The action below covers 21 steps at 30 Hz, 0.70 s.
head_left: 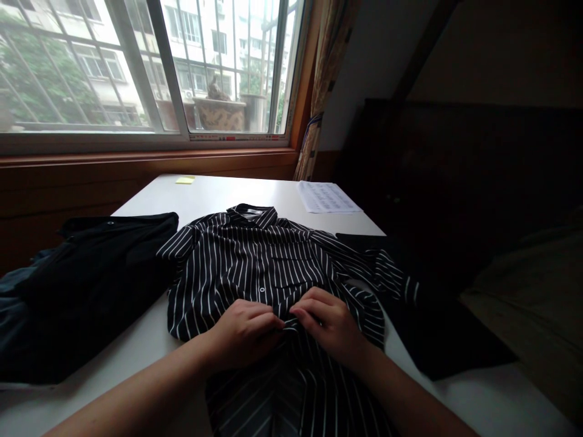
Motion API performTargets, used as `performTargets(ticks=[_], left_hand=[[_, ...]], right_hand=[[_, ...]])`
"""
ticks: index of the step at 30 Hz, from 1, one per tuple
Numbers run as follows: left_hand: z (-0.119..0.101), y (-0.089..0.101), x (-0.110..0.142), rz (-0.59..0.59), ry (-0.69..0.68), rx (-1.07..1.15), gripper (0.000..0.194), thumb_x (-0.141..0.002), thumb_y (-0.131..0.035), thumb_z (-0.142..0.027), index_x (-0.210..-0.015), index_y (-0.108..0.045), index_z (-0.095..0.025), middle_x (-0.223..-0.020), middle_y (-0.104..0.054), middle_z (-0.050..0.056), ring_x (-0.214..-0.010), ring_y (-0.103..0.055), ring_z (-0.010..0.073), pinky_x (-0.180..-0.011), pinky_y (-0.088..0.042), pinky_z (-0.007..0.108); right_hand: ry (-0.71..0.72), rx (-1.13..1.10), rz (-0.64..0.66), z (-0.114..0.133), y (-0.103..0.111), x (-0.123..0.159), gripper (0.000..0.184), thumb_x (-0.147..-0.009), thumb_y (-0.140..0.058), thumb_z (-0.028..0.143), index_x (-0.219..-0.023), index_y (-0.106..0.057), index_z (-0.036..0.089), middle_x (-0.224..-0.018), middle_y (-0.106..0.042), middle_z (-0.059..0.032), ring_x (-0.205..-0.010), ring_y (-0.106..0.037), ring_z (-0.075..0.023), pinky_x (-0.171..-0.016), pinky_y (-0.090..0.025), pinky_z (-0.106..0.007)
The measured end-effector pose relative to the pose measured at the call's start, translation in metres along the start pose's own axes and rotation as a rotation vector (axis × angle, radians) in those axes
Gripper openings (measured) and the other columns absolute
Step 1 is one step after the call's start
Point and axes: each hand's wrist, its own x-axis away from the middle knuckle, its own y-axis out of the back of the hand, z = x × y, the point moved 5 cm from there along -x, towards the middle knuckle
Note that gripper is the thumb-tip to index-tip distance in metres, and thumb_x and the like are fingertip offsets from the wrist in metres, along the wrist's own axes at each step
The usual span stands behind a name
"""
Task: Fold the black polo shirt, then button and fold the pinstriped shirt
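Note:
A black shirt with white stripes (246, 261) lies spread on the white table, its collar toward the window and its lower part toward me. My left hand (248, 328) is closed on the front of the shirt near the button line, fingertips pinching the cloth. Close beside it, my right hand (325, 321) also pinches the shirt front, thumb and fingers together. The two hands almost meet at the middle of the shirt. One white button shows just above them. Exactly what the fingertips grip is partly hidden.
Folded dark trousers (109, 273) lie at the left, over bluish cloth (18, 309). Another black garment (450, 328) is at the right, partly under the striped sleeve. Printed papers (328, 197) and a yellow sticky note (185, 180) lie at the far table edge (246, 180), below the window.

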Motion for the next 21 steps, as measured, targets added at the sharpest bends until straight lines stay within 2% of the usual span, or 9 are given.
performTargets(ticks=[7, 13, 16, 21], left_hand=[[0.003, -0.016, 0.003, 0.342, 0.134, 0.184, 0.006, -0.093, -0.059, -0.024, -0.093, -0.062, -0.02, -0.073, -0.065, -0.002, -0.062, -0.058, 0.0108, -0.057, -0.04, 0.022], [-0.009, -0.007, -0.004, 0.575, 0.232, 0.417, 0.006, -0.088, -0.066, -0.024, -0.087, -0.065, -0.018, -0.071, -0.065, -0.002, -0.056, -0.054, 0.0082, -0.053, -0.038, 0.019], [-0.017, -0.004, -0.005, 0.696, 0.244, 0.573, 0.007, -0.086, -0.071, -0.024, -0.091, -0.069, -0.019, -0.075, -0.07, -0.001, -0.059, -0.058, 0.0085, -0.054, -0.041, 0.018], [-0.026, -0.011, 0.005, 0.862, 0.206, 0.752, 0.013, -0.084, -0.075, -0.028, -0.095, -0.074, -0.021, -0.082, -0.075, 0.0, -0.066, -0.066, 0.0117, -0.059, -0.047, 0.019]], right_hand=[[-0.113, 0.183, -0.022, -0.013, 0.004, -0.006, 0.019, -0.094, -0.06, 0.018, -0.109, -0.07, 0.024, -0.108, -0.064, -0.0059, -0.106, -0.059, -0.0215, -0.097, -0.048, -0.041], [-0.201, 0.316, 0.037, -0.028, 0.006, -0.006, 0.022, -0.092, -0.062, 0.021, -0.113, -0.068, 0.024, -0.12, -0.061, -0.007, -0.114, -0.056, -0.0237, -0.102, -0.045, -0.043], [-0.228, 0.336, 0.117, -0.029, 0.003, -0.005, 0.021, -0.093, -0.062, 0.024, -0.113, -0.068, 0.026, -0.114, -0.064, -0.005, -0.108, -0.058, -0.0227, -0.099, -0.047, -0.042], [-0.251, 0.348, 0.175, -0.021, 0.0, -0.004, 0.012, -0.095, -0.06, 0.027, -0.098, -0.071, 0.025, -0.099, -0.066, -0.0026, -0.096, -0.06, -0.0205, -0.091, -0.049, -0.037]])
